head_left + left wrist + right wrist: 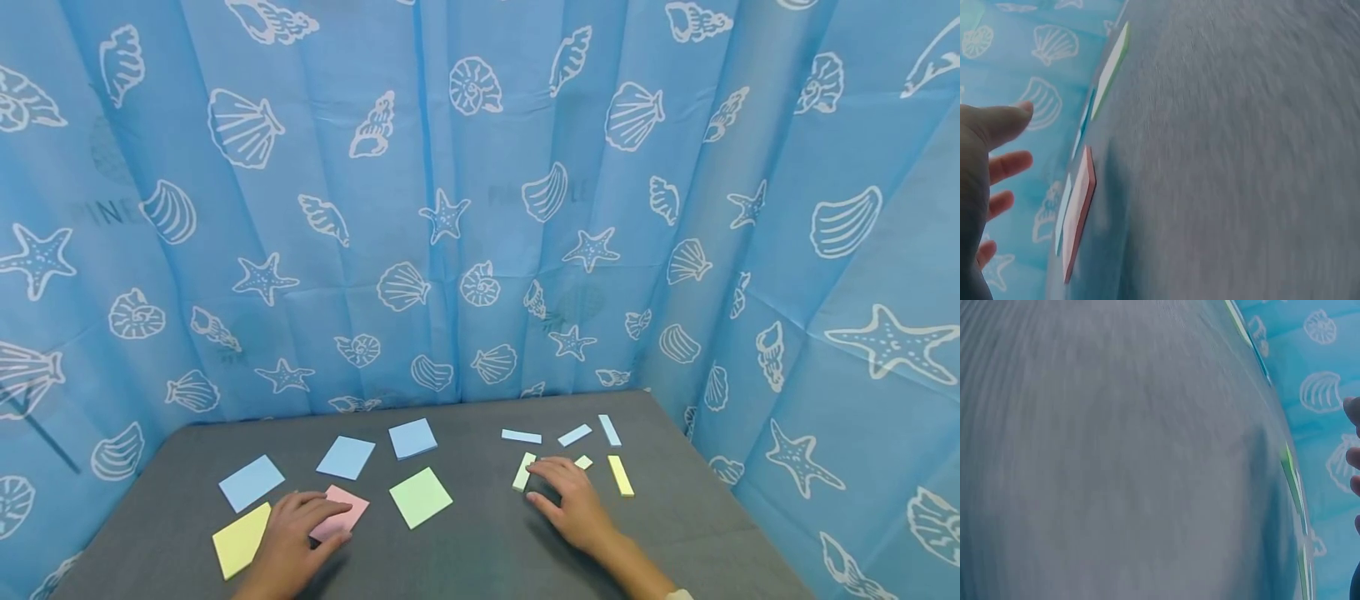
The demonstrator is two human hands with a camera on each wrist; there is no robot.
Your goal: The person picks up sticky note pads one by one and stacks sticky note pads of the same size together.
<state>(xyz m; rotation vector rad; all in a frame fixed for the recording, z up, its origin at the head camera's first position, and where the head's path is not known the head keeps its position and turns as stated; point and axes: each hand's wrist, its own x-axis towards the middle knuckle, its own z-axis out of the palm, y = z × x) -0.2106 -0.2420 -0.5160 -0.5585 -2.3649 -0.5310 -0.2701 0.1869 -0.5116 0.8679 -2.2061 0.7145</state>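
My left hand (292, 542) hovers over the pink sticky-note pad (336, 522), its fingers loosely bent and holding nothing. In the left wrist view, a gap shows between its fingers and the pink pad (1079, 215). Partly behind that hand is a yellow pad (238, 543). My right hand (572, 504) is above the table beside a pale green strip (523, 472), fingers relaxed, with nothing in its grasp. Another pale green strip (583, 462), partly hidden, lies just beyond it. Only fingertips show at the edge of the right wrist view.
Blue pads (252, 483) (346, 457) (412, 438) and a green pad (421, 497) lie at left and centre. Blue strips (521, 436) (574, 434) (609, 430) and a yellow strip (621, 476) lie at right. A blue shell-print curtain (465, 250) borders the grey tabletop (465, 550).
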